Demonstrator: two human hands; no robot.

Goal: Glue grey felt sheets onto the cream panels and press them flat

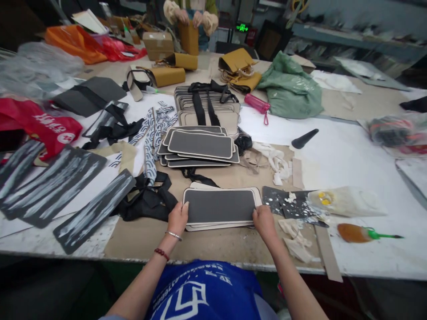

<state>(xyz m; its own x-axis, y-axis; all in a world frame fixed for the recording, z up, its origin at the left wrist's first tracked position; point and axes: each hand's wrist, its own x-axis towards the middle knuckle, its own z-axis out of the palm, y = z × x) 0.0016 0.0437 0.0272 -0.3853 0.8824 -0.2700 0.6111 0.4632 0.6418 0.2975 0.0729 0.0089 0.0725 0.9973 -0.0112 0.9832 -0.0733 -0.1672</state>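
At the left, dark panels (95,212) streaked with white seemed not yet joined to anything. The left hand (178,217) pinched one end of the grey panels (218,206) near the table's (383,264) front edge; behind, a similar stack (200,146) looked already assembled. The right hand (264,221) gripped the other end.

Got two piles of pale-edged grey panels (218,206), two bare hands (178,218), one beaded bracelet (162,254), one silver bangle (174,235), one green bag (290,86), one pink pouch (256,103), one lit sign (242,27), plus two co-worker hands (183,17) lol.
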